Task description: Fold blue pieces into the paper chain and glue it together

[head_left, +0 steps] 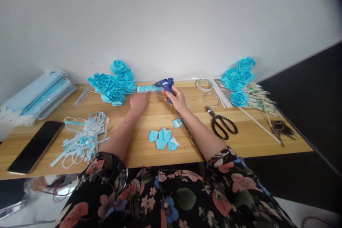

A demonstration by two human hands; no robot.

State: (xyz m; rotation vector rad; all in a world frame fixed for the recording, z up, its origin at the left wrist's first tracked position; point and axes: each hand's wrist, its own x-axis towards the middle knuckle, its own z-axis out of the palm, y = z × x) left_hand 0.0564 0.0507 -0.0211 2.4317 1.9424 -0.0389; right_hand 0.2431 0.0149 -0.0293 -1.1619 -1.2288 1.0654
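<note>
Blue glue gun (165,84), gripped in our right hand (176,99), points its nozzle left at the folded strip (145,89), which lies crosswise on the surface (240,139), our left hand (139,103) nearer, fingers (141,96) curled onto it.

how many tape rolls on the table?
2. The far tape roll lies farther back, right of the glue gun; the near tape roll lies just in front of it, beside the black scissors. Others may hide under the paper flowers.
</note>
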